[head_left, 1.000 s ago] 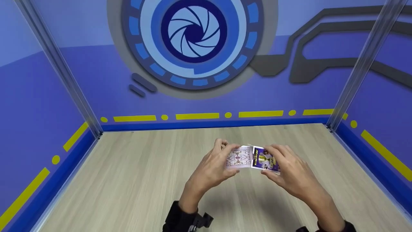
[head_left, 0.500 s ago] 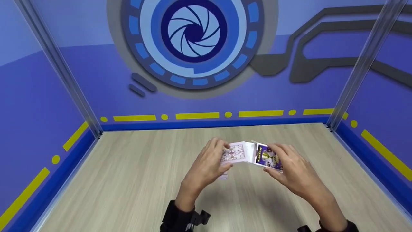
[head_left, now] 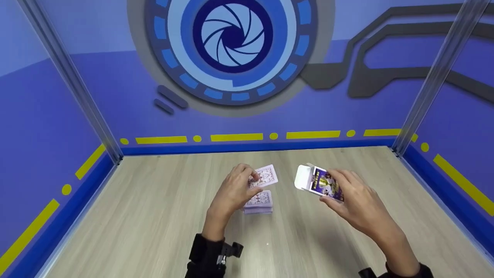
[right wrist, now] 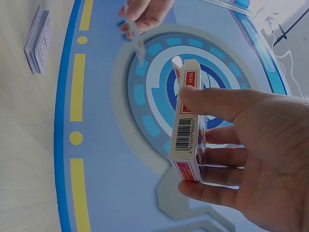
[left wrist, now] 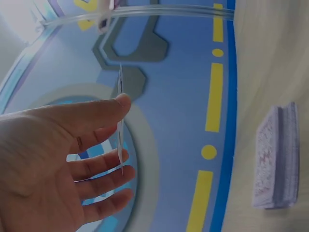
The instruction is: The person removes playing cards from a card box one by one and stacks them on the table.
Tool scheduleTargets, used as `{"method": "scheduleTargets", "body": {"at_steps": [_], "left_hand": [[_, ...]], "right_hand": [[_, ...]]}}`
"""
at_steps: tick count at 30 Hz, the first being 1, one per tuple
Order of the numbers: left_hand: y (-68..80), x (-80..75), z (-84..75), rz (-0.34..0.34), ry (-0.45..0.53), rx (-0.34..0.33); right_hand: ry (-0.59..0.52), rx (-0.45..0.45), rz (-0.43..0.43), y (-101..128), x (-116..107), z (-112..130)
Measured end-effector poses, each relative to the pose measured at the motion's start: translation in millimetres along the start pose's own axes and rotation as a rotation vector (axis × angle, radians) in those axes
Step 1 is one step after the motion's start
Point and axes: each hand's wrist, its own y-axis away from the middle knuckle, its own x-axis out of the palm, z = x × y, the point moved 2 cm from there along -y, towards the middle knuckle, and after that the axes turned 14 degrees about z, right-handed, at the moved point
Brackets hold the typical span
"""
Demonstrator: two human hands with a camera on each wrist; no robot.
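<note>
A: Where's everything rel. to the hands?

B: Left hand (head_left: pixel 235 191) pinches a single card (head_left: pixel 264 177) betw. thumb and fingers (left wrist: pixel 104 112), held up off the bench (head_left: pixel 154 216). In the left wrist view the card shows edge-on, thin as a line. Rest of the deck (head_left: pixel 258 202) lies stacked on the bench just below and beside those fingers, not touching them.

A: Right side?

B: Right hand (head_left: pixel 357 206) grips the card box (head_left: pixel 320 183), thumb on one narrow side, fingers curled round the other. Box is up in the air, flap end open and turned toward the left hand, clear gap betw. box and card.

A: Any writing?

B: Barcode on the box's narrow side in the right wrist view, digits approx. 6 925019 000322, not sure of all. Red label patches above and below it, text too small to read. Box face is purple w/ yellow print, unreadable.

A: Room to move?

B: Bare wood bench all round both hands. Blue walls (head_left: pixel 96 96) w/ yellow dashes at back and both sides, well apart from the hands. Card backs: pinkish-purple ornate pattern, white border.
</note>
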Motion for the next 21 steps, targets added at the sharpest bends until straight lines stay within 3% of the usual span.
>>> {"method": "scheduleTargets", "body": {"at_steps": [5,21], "left_hand": [[-2.9,11.4,13.2,0.044,0.015,-0.054],[-16.4,49.0,43.2,0.122,0.018,-0.128]], "right_hand": [[0.003,-0.004,-0.002,0.5,0.3,-0.1],[0.020,-0.004,-0.010,1.0,-3.2,-0.7]]}}
